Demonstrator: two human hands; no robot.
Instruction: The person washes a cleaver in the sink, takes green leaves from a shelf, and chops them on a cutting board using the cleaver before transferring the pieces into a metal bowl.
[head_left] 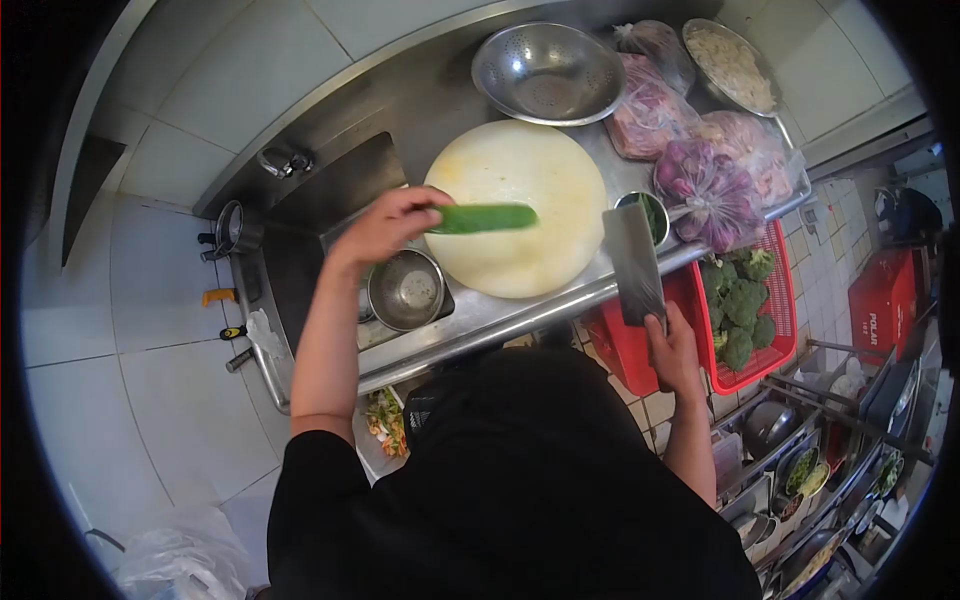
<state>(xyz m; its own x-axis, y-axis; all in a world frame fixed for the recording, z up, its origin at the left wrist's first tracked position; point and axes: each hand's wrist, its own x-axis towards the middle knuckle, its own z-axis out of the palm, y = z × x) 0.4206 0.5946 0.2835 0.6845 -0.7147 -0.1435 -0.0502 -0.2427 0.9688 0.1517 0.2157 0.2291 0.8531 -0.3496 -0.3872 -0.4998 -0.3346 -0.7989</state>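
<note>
Centre of frame: our left hand [392,228], grip closed on 1 green vegetable [487,218] — held over the round cutting board [520,255]. Right of centre: our right hand [675,352], grip closed around the handle of 1 cleaver [634,262] — blade beside the board.

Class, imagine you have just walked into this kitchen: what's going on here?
A person is at a steel counter with a long green vegetable in the left hand, held over a round, pale chopping board. The right hand grips a cleaver by its handle, its blade off to the right of the board. Behind the board sits a perforated metal bowl, with bagged food beside it. Broccoli fills part of a red basket below the counter's edge.
</note>
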